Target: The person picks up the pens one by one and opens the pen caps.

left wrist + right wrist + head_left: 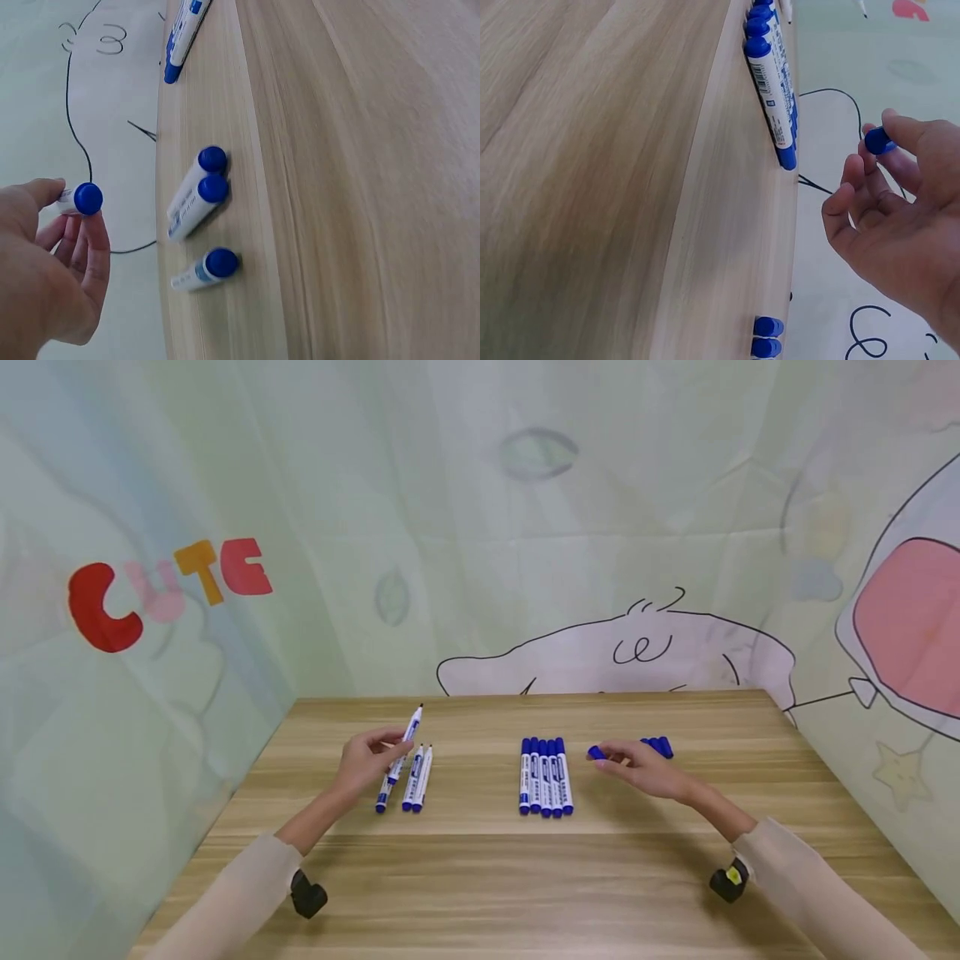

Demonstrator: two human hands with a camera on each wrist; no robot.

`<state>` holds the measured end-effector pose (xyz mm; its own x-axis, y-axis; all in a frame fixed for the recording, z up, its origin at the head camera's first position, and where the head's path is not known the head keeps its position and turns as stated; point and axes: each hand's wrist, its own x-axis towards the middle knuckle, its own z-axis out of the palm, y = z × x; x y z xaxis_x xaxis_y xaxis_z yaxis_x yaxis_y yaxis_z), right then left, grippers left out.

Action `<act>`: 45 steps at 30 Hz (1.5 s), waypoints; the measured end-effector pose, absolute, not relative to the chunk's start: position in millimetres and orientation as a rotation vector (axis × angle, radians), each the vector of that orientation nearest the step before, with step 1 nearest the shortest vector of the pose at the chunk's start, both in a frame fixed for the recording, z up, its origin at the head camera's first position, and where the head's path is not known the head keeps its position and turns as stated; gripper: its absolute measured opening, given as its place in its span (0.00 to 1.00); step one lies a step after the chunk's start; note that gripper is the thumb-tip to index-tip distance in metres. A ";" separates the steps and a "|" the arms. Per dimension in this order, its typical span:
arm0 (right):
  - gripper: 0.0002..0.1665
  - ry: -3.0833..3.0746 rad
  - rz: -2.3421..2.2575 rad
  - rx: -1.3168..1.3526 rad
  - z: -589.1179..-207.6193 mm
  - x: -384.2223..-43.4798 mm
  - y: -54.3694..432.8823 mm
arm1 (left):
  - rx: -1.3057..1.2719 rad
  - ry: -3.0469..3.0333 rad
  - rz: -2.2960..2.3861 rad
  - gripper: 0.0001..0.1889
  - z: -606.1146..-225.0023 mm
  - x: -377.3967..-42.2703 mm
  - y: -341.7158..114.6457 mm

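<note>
My left hand (372, 761) pinches an uncapped marker (408, 735) between thumb and fingers, its dark tip pointing up and away. In the left wrist view that marker's blue end (88, 199) faces the camera. Below and beside this hand, several uncapped white markers (417, 781) lie on the table. Held between the thumb and fingers of my right hand (647, 768) is a small blue cap (596, 752), also seen in the right wrist view (879, 140). Between the hands lies a row of several capped markers (546, 777), side by side.
Several loose blue caps (657, 747) lie in a group behind the right hand. The wooden table (480, 893) ends at a printed curtain (480, 543) at the back. A black wrist camera (308, 894) is strapped to the left wrist, another (729, 882) to the right.
</note>
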<state>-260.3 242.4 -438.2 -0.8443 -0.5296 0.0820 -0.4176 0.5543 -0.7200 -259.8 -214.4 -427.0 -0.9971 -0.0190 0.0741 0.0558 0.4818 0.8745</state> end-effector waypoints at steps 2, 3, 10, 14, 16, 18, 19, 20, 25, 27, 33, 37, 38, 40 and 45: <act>0.19 2.677 -1.168 -0.790 -440.0 -260.7 243.5 | -0.009 -2.655 -1.541 0.22 -429.7 -259.0 -222.2; 0.19 2.688 -1.176 -0.788 -440.7 -260.7 244.1 | 0.001 -2.660 -1.532 0.22 -431.1 -258.5 -225.9; 0.18 2.714 -1.261 -0.753 -442.5 -259.4 249.2 | 0.096 -2.684 -1.459 0.23 -438.3 -253.5 -247.1; 0.18 2.712 -1.269 -0.712 -443.1 -258.8 251.7 | 0.165 -2.684 -1.465 0.23 -444.7 -249.4 -257.1; 0.18 2.714 -1.270 -0.693 -443.7 -258.8 253.3 | 0.190 -2.693 -1.444 0.22 -448.9 -248.0 -261.3; 0.18 2.720 -1.274 -0.678 -444.2 -259.1 255.1 | 0.213 -2.699 -1.421 0.22 -453.3 -247.4 -265.4; 0.18 2.716 -1.282 -0.679 -444.2 -259.3 256.1 | 0.222 -2.700 -1.414 0.23 -455.6 -247.7 -267.7; 0.18 2.719 -1.289 -0.673 -444.4 -259.6 256.9 | 0.238 -2.706 -1.405 0.22 -458.0 -247.9 -270.0; 0.18 2.729 -1.322 -0.636 -443.7 -259.3 260.8 | 0.283 -2.736 -1.366 0.23 -468.4 -249.2 -280.7; 0.18 2.731 -1.344 -0.615 -443.3 -258.4 263.1 | 0.289 -2.746 -1.367 0.22 -470.8 -249.5 -282.6; 0.18 2.723 -1.399 -0.581 -442.8 -256.5 268.5 | 0.301 -2.781 -1.367 0.22 -473.0 -249.0 -282.1; 0.18 2.762 -1.363 -0.541 -442.3 -256.2 273.6 | 0.241 -2.795 -1.300 0.21 -472.1 -250.1 -277.8; 0.18 2.770 -1.360 -0.523 -441.7 -255.9 275.2 | 0.215 -2.797 -1.284 0.20 -471.8 -250.7 -276.2; 0.19 2.776 -1.362 -0.502 -440.0 -255.6 277.9 | 0.173 -2.798 -1.254 0.20 -471.5 -251.4 -272.7; 0.20 2.769 -1.376 -0.493 -438.6 -256.0 282.3 | 0.172 -2.801 -1.206 0.19 -472.8 -252.3 -265.6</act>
<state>-256.0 282.3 -438.6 -0.9504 -0.2828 0.1292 -0.2738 0.5643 -0.7788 -252.3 -265.6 -472.8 -0.9899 -0.1373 0.0353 -0.0687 0.6823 0.7278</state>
